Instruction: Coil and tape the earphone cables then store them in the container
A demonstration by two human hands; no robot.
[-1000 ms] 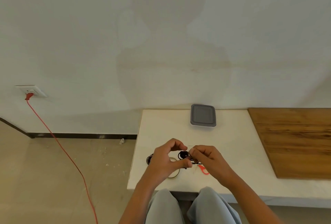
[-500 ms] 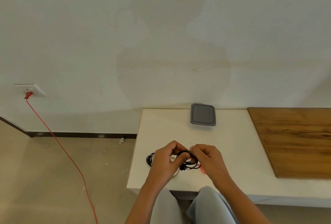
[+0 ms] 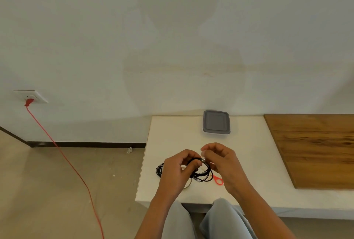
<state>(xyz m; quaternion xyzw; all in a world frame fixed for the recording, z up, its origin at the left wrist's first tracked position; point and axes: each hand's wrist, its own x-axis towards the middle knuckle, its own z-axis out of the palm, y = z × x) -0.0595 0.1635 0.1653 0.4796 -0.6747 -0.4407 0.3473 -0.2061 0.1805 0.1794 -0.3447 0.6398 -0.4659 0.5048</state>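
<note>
L hand (image 3: pixel 176 171) grips the black cable coil (image 3: pixel 203 176) over the table (image 3: pixel 172 133), near edge. R hand (image 3: pixel 224 162) pinches the coil's top, at its 12 o'clock. Closed container (image 3: pixel 216 122) lies at 12 o'clock from both hands, well apart. R hand is prob. nearer to it.

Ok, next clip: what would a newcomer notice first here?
The left hand and right hand, low centre, pinching a coiled black earphone cable over the near edge of the white table. Then the red cord trailing from the wall socket across the floor at left, and the grey lidded container at the table's far edge.
</note>
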